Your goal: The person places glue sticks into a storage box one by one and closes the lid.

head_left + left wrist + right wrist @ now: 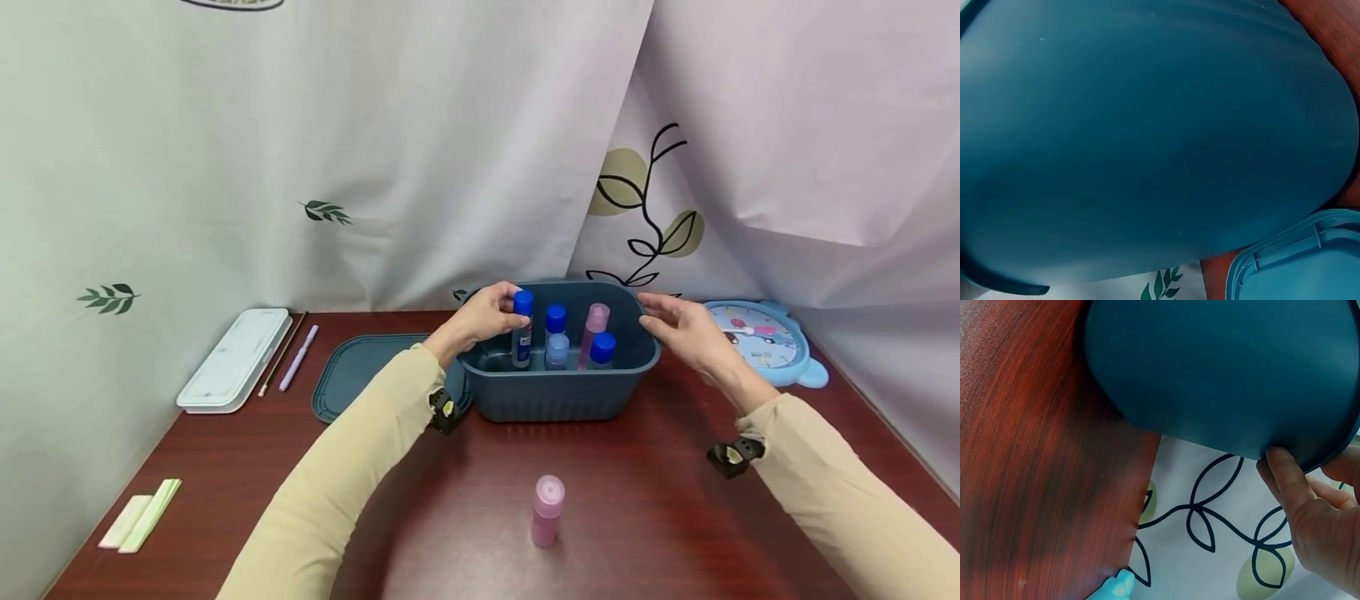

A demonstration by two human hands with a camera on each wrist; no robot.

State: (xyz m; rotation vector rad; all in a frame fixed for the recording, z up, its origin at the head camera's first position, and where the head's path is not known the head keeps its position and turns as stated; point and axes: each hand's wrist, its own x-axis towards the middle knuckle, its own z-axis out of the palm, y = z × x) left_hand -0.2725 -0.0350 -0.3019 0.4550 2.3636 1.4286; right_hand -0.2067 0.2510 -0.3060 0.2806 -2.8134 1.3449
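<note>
A dark teal bin (558,396) stands mid-table with several bottles upright inside. My left hand (501,313) reaches over the bin's left rim and grips a blue-capped bottle (522,333) near its top. Beside that bottle stand two more blue-capped bottles (556,333) and a pink one (592,332). My right hand (654,313) is at the bin's far right corner, its fingers relaxed. In the right wrist view a fingertip (1282,469) of that hand touches the bin's wall (1222,369). The left wrist view shows only the bin's wall (1147,137), not the hand.
A second pink bottle (547,510) stands alone near the table's front. The bin's lid (360,373) lies flat to its left. Further left are a white case (236,358) and a pen (298,358). A blue clock (765,337) sits at the right; pale strips (142,515) lie front left.
</note>
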